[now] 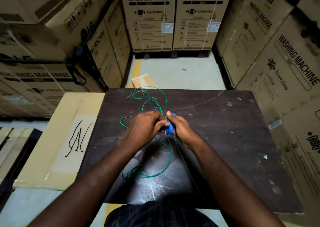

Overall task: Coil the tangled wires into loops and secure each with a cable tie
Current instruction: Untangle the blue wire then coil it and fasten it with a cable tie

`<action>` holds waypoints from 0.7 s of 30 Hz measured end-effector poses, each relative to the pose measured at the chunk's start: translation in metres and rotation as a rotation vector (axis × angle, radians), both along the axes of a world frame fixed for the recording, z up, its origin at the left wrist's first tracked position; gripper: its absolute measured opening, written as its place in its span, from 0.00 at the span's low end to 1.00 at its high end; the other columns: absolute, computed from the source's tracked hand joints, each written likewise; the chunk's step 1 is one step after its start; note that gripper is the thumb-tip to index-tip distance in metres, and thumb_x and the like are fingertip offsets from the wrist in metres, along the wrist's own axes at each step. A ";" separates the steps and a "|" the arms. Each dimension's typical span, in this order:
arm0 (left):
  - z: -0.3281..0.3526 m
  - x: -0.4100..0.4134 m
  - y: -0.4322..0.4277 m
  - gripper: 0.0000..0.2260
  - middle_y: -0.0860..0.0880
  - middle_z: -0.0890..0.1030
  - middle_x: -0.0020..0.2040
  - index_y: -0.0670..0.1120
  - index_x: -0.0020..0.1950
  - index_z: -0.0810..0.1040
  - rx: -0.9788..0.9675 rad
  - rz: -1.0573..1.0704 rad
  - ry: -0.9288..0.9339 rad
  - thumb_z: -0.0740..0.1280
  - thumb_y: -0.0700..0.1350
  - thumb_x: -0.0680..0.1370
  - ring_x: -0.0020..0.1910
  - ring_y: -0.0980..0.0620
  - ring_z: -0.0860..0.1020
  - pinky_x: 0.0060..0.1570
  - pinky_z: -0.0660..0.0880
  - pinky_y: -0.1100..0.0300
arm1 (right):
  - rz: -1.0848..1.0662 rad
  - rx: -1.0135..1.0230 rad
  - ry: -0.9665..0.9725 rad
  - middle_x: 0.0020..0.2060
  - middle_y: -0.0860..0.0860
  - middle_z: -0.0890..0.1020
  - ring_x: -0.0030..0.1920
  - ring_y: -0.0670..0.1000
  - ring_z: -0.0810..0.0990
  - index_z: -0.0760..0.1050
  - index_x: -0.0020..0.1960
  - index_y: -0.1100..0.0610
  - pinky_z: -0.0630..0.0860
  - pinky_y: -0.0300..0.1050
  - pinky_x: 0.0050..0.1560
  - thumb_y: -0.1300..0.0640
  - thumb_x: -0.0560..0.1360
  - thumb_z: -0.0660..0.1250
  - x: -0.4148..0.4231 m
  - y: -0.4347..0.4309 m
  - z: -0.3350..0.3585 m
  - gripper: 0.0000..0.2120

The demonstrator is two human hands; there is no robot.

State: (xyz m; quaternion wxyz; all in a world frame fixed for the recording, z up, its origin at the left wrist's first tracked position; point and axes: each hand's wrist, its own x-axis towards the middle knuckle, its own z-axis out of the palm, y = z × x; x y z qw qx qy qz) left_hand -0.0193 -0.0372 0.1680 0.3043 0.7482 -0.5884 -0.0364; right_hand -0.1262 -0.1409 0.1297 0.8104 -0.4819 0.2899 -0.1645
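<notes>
Fingers of the right hand (180, 126) curl round the blue coil (169, 127), left hand (145, 124) pinching green wire (166, 104) just beside.

The right hand (180, 128) is covering much of the blue coil (169, 129); the left hand (145, 124) is hiding its own fingertips and the green wire (166, 102) crossing beneath. Frame edges are cutting off the boxes (150, 17)

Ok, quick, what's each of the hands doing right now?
Left hand: closed, pinching the green wire.
Right hand: closed around the blue wire coil.
</notes>
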 end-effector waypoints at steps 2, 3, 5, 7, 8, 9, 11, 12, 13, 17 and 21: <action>0.003 0.004 -0.002 0.08 0.53 0.81 0.35 0.50 0.39 0.79 -0.015 -0.014 0.056 0.69 0.52 0.74 0.36 0.54 0.78 0.38 0.74 0.55 | 0.029 0.112 -0.066 0.36 0.57 0.74 0.35 0.51 0.77 0.70 0.49 0.66 0.80 0.44 0.38 0.59 0.81 0.53 0.000 0.002 0.002 0.11; 0.004 0.005 -0.002 0.06 0.53 0.81 0.35 0.49 0.39 0.79 -0.044 -0.007 0.095 0.70 0.50 0.74 0.35 0.55 0.78 0.38 0.75 0.55 | 0.033 0.175 -0.108 0.40 0.58 0.75 0.39 0.51 0.79 0.70 0.52 0.67 0.81 0.46 0.42 0.59 0.79 0.56 -0.002 0.002 0.002 0.11; 0.005 0.007 -0.001 0.05 0.54 0.81 0.36 0.49 0.38 0.80 -0.108 0.012 0.161 0.72 0.46 0.73 0.36 0.57 0.77 0.39 0.75 0.55 | 0.059 0.272 -0.196 0.48 0.61 0.76 0.47 0.55 0.79 0.69 0.57 0.69 0.79 0.51 0.49 0.56 0.69 0.61 -0.008 0.002 0.003 0.21; 0.006 0.008 0.000 0.04 0.55 0.79 0.36 0.49 0.38 0.80 -0.139 0.004 0.168 0.73 0.45 0.71 0.37 0.56 0.76 0.40 0.73 0.55 | 0.139 0.255 -0.250 0.51 0.62 0.77 0.51 0.57 0.78 0.68 0.59 0.70 0.78 0.52 0.53 0.61 0.64 0.61 -0.015 0.001 0.005 0.25; 0.007 0.009 0.000 0.04 0.55 0.77 0.37 0.49 0.38 0.80 -0.145 -0.006 0.173 0.73 0.45 0.70 0.39 0.56 0.75 0.41 0.72 0.56 | 0.181 0.201 -0.256 0.49 0.62 0.78 0.50 0.56 0.79 0.69 0.58 0.70 0.78 0.50 0.53 0.66 0.63 0.59 -0.018 0.002 0.006 0.23; 0.008 0.009 0.000 0.03 0.55 0.76 0.37 0.49 0.38 0.81 -0.148 -0.018 0.194 0.74 0.46 0.70 0.40 0.55 0.74 0.42 0.71 0.57 | 0.225 0.138 -0.249 0.47 0.59 0.80 0.48 0.54 0.81 0.70 0.57 0.70 0.78 0.47 0.52 0.69 0.64 0.58 -0.021 0.004 0.007 0.21; 0.011 0.010 -0.001 0.04 0.56 0.75 0.39 0.49 0.37 0.81 -0.142 -0.052 0.246 0.75 0.46 0.68 0.42 0.55 0.74 0.43 0.71 0.58 | 0.309 0.035 -0.227 0.46 0.57 0.82 0.47 0.51 0.82 0.72 0.55 0.67 0.78 0.42 0.54 0.73 0.67 0.60 -0.025 0.007 0.012 0.16; 0.011 0.011 -0.001 0.05 0.55 0.75 0.39 0.50 0.37 0.80 -0.134 -0.072 0.267 0.75 0.46 0.68 0.42 0.55 0.74 0.43 0.70 0.59 | 0.333 -0.002 -0.216 0.46 0.57 0.82 0.47 0.50 0.82 0.74 0.54 0.66 0.78 0.41 0.54 0.72 0.69 0.63 -0.026 0.008 0.013 0.14; 0.012 0.011 -0.001 0.07 0.55 0.76 0.39 0.50 0.37 0.79 -0.126 -0.088 0.290 0.76 0.47 0.67 0.42 0.53 0.75 0.42 0.70 0.59 | 0.341 -0.030 -0.199 0.44 0.58 0.83 0.45 0.50 0.83 0.74 0.53 0.65 0.78 0.39 0.52 0.71 0.69 0.64 -0.027 0.010 0.015 0.13; 0.012 0.013 -0.002 0.12 0.51 0.80 0.45 0.51 0.41 0.76 -0.081 -0.112 0.461 0.75 0.53 0.64 0.46 0.52 0.78 0.44 0.70 0.64 | 0.309 -0.056 -0.198 0.39 0.54 0.84 0.39 0.46 0.83 0.74 0.48 0.62 0.77 0.34 0.43 0.69 0.70 0.63 -0.027 0.018 0.023 0.09; 0.015 0.015 -0.001 0.23 0.52 0.80 0.59 0.46 0.61 0.76 0.093 -0.168 0.687 0.75 0.48 0.68 0.58 0.57 0.77 0.53 0.76 0.60 | 0.351 -0.049 -0.199 0.38 0.52 0.84 0.39 0.45 0.83 0.74 0.50 0.63 0.77 0.34 0.41 0.70 0.70 0.61 -0.030 0.020 0.032 0.11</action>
